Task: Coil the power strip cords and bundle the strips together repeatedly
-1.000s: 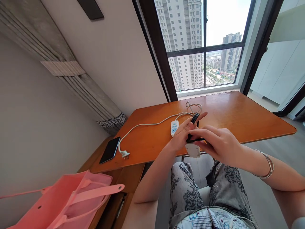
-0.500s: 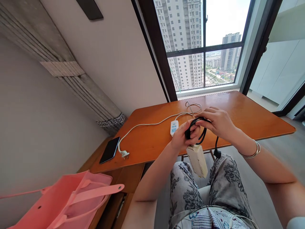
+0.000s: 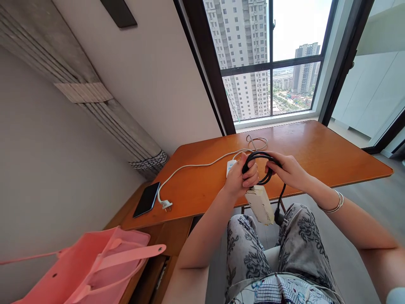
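A black cable (image 3: 261, 154) is looped in several turns between my two hands, above the table's near edge. My left hand (image 3: 244, 175) is closed round the left side of the loops. On the right side, my right hand (image 3: 286, 169) pinches the cable between thumb and fingers. A worn, cream-coloured power adapter (image 3: 260, 204) hangs below my left hand. From my right hand a length of the cable drops to a black plug (image 3: 279, 217) close to my knee.
On the brown table (image 3: 196, 190) a white power strip (image 3: 230, 165) lies partly behind my left hand. Its white cord (image 3: 196, 165) runs left to a white plug (image 3: 166, 204) beside a dark phone (image 3: 147, 199). A pink bag (image 3: 95, 270) stands at lower left.
My right hand has moved down and slightly right, widening the cable loops. The adapter has risen slightly, and the black plug has swung left and lower.
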### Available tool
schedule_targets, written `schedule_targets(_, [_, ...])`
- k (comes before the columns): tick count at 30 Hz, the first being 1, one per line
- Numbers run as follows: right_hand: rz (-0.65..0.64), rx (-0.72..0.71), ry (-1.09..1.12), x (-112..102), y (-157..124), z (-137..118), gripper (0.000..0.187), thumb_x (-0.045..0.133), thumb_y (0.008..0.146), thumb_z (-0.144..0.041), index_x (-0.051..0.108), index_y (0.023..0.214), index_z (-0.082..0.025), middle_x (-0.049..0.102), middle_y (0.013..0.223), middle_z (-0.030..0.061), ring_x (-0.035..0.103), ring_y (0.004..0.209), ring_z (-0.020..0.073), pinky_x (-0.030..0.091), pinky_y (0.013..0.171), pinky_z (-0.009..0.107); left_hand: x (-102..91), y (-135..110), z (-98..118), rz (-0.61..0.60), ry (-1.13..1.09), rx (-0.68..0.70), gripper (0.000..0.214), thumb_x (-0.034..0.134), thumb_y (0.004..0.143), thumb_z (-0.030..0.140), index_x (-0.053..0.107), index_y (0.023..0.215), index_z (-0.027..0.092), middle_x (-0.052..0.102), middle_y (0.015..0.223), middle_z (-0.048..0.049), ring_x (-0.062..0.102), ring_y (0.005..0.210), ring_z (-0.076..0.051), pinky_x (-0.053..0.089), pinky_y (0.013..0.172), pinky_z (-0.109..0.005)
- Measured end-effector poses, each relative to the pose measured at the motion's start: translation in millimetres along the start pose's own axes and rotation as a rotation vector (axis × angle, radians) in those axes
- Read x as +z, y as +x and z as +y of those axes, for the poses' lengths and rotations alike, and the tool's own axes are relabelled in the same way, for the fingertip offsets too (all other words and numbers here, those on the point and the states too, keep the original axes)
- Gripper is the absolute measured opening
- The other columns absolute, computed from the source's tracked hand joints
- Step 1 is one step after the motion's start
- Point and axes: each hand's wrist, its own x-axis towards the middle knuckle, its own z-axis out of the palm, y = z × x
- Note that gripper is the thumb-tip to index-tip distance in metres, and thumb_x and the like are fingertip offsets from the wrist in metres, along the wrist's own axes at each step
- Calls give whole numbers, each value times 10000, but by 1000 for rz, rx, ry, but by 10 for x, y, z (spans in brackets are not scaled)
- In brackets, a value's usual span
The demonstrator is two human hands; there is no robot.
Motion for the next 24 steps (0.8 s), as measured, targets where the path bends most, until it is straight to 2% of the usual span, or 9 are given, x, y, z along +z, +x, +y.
schedule_targets(4, [-9, 78, 175, 25, 6, 49, 367, 440, 969, -314, 600, 1242, -128, 694, 758, 33, 653, 666, 146, 542, 643, 280, -13, 7, -7, -13, 36, -18, 524, 516, 949, 552, 365, 609, 183, 225, 407, 114, 162, 290, -25, 196, 340, -151])
schedule_targets(9, [-29, 132, 315, 42, -4, 98, 407, 518, 941, -404, 591, 1220, -117, 719, 825, 67, 677, 752, 166, 530, 639, 279, -17, 21, -9, 3, -16, -49, 522, 460, 984, 521, 343, 603, 184, 201, 419, 114, 118, 305, -25, 161, 336, -150])
schedule_targets(12, [37, 119, 248, 45, -11, 106, 430, 569, 925, -431, 593, 1236, -134, 729, 854, 67, 660, 725, 150, 507, 637, 272, -25, 32, -24, 19, -41, -63, 515, 449, 986, 526, 338, 614, 188, 190, 427, 118, 100, 309, -28, 150, 332, -153])
schedule_targets(16, [124, 99, 145, 37, -12, 112, 397, 639, 888, -453, 642, 1145, -150, 703, 746, 27, 618, 624, 130, 471, 589, 253, -47, 36, -49, -39, -7, -59, 502, 461, 980, 525, 365, 625, 185, 223, 415, 115, 80, 315, -26, 154, 331, -155])
schedule_targets(20, [104, 65, 124, 11, -9, 94, 309, 567, 931, -420, 642, 1067, -153, 690, 701, 14, 620, 587, 123, 489, 600, 250, -70, 25, -58, -88, 21, -80, 481, 514, 957, 527, 387, 645, 183, 236, 421, 116, 79, 319, -25, 152, 333, -153])
schedule_targets(24, [24, 75, 95, -19, -9, 72, 291, 487, 974, -396, 650, 998, -156, 668, 654, 1, 605, 557, 111, 487, 595, 240, -106, 1, -74, -122, 18, -139, 445, 555, 937, 518, 413, 681, 183, 226, 455, 119, 105, 329, -25, 169, 351, -147])
